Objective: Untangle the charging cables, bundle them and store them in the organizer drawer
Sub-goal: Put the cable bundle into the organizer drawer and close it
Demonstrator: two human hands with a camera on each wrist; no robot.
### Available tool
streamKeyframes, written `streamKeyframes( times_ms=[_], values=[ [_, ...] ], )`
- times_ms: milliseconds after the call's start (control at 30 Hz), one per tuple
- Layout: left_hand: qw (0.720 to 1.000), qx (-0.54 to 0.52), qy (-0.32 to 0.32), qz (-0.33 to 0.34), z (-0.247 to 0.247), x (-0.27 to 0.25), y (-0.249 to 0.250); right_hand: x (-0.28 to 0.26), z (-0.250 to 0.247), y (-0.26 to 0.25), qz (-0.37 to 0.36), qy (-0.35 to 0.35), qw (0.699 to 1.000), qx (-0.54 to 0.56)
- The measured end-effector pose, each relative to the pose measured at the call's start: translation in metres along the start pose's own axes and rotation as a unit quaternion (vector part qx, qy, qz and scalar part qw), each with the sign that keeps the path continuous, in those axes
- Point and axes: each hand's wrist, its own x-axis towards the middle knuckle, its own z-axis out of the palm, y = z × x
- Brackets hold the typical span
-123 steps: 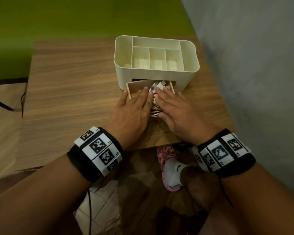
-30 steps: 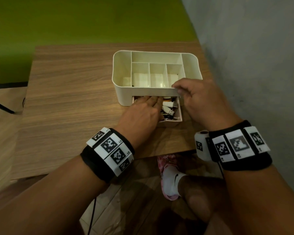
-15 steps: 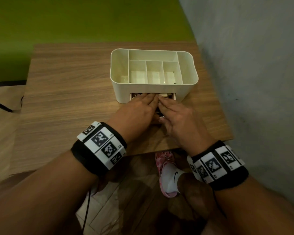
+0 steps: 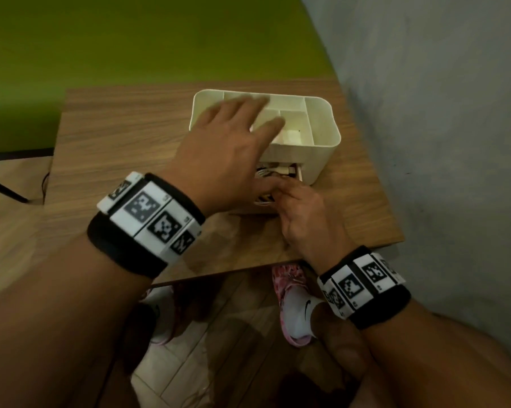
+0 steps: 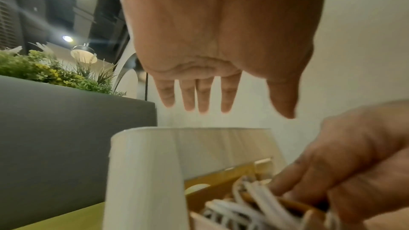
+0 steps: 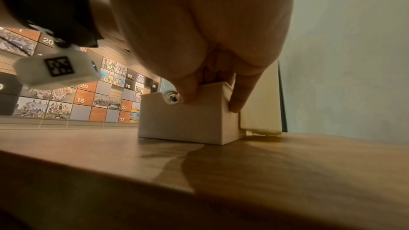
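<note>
The cream organizer (image 4: 322, 142) stands on the wooden table (image 4: 130, 142), its drawer (image 4: 298, 172) partly pulled out toward me. White and striped cables (image 4: 273, 172) lie bundled inside the drawer. My left hand (image 4: 242, 125) hovers above the organizer's top compartments, blurred, holding nothing; in the left wrist view its fingers (image 5: 203, 97) are straight and spread. My right hand (image 4: 289, 198) is at the drawer's front. In the right wrist view its thumb and fingers (image 6: 188, 92) grip the top edge of the drawer front (image 6: 188, 121), beside a cable plug (image 6: 172, 98).
A grey wall (image 4: 425, 142) runs close along the table's right edge. The organizer's top compartments (image 4: 319, 125) hold nothing visible. A socked foot in a pink slipper (image 4: 295, 307) is under the near table edge. A dark chair leg (image 4: 4, 189) stands at left.
My left hand has lifted off the drawer and moved up over the organizer's top. My right hand stays at the drawer front, now curled over its edge.
</note>
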Motion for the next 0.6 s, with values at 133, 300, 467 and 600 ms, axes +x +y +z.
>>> streamKeyframes(
  times_ms=[133, 300, 467, 600],
  values=[
    [0.993, 0.034, -0.104, -0.038, 0.016, 0.018, -0.02, -0.002, -0.001, -0.003, 0.009, 0.022, 0.999, -0.026],
    [0.987, 0.075, -0.138, -0.032, 0.037, 0.016, -0.024, 0.001, 0.004, 0.001, 0.006, 0.022, 0.999, -0.022],
    [0.989, 0.1, -0.103, -0.038, 0.041, 0.011, -0.02, 0.013, 0.003, -0.005, 0.023, 0.041, 0.998, -0.05],
    [0.988, 0.109, -0.097, -0.041, 0.042, 0.011, -0.019, 0.017, 0.001, -0.011, 0.038, 0.065, 0.994, -0.084]
  ],
)
